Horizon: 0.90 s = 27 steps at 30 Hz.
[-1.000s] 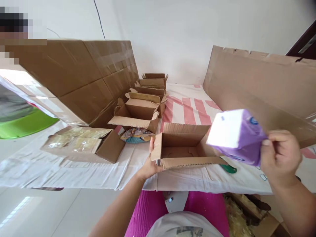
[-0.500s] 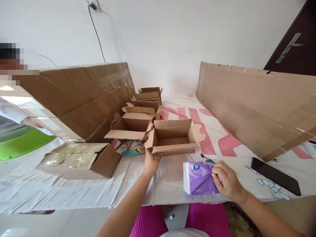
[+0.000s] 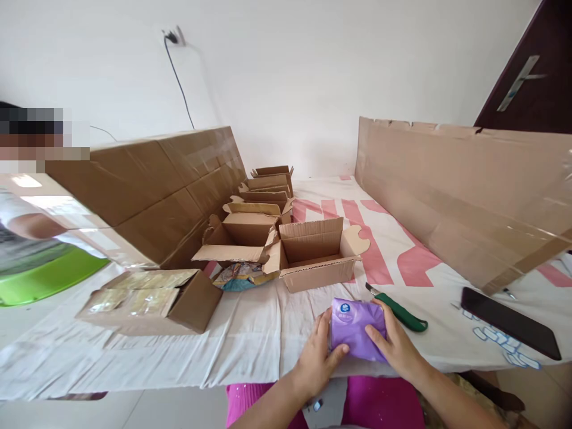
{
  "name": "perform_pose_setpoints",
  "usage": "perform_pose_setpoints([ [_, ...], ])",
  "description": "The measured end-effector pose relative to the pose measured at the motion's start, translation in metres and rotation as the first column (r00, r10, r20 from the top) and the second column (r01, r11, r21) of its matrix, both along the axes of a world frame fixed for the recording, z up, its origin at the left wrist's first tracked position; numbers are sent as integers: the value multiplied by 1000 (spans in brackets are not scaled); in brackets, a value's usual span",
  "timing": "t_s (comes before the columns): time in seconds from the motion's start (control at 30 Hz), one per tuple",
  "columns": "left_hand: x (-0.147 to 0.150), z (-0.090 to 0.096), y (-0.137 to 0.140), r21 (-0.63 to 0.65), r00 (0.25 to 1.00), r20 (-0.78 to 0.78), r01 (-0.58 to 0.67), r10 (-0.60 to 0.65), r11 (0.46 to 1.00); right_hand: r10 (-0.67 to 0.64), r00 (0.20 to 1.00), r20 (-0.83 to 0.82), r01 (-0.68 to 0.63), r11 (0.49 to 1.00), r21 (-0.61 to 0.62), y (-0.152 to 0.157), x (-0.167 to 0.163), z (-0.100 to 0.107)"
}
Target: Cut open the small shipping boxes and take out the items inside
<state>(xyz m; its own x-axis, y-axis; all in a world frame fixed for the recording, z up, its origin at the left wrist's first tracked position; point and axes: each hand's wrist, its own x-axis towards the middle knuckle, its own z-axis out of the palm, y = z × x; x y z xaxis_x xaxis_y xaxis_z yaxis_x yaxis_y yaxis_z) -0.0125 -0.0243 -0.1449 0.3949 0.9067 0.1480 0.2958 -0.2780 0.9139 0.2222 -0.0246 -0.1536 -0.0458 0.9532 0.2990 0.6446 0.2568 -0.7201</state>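
A purple plastic-wrapped tissue pack sits at the table's front edge, held from both sides. My left hand grips its left end, thumb across the front. On the opposite end, my right hand is closed round the pack with its thumb on the wrapper. Just beyond stands an open cardboard box, its flaps up and its visible inside bare. A green-handled utility knife lies to the right of the pack. Left of the open box is a colourful blue-and-yellow plastic packet.
Several more open boxes line up behind on the left. A taped carton lies front left, a black phone at right. Tall cardboard walls flank the table. Past the left one are a person and a green basin.
My left hand has left the front of the open box and come down right onto the tissue pack. My right hand has shifted its grip, and the knife's handle now shows fully.
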Motion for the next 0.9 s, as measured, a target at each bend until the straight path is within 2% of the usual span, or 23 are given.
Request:
perform_pose_setpoints([
  [0.1, 4, 15, 4, 165, 998, 67, -28, 17, 986, 68, 996, -62, -64, 996, 65, 9, -7, 26],
  [0.23, 0, 45, 37, 392, 982, 93, -188, 165, 901, 139, 978, -155, -109, 977, 185, 52, -24, 68],
  [0.3, -3, 57, 61, 425, 961, 119, -278, 251, 862, 143, 967, -211, -101, 975, 195, 83, -35, 83],
  [0.4, -4, 64, 96, 421, 928, 127, -369, 349, 829, 131, 950, -283, -89, 983, 159, 130, -50, 95],
  [0.53, -2, 61, 133, 425, 898, 123, -432, 422, 795, 101, 913, -394, -72, 994, 87, 179, -58, 96],
  [0.67, 1, 59, 153, 426, 891, 137, -448, 434, 786, 76, 900, -430, -56, 997, 59, 200, -57, 90],
  [0.77, 2, 59, 148, 424, 888, 148, -455, 435, 783, 86, 885, -458, -65, 996, 63, 194, -55, 85],
  [0.9, 5, 46, 114, 427, 865, 173, -496, 470, 756, 140, 847, -512, -122, 990, 70, 170, -50, 70],
])
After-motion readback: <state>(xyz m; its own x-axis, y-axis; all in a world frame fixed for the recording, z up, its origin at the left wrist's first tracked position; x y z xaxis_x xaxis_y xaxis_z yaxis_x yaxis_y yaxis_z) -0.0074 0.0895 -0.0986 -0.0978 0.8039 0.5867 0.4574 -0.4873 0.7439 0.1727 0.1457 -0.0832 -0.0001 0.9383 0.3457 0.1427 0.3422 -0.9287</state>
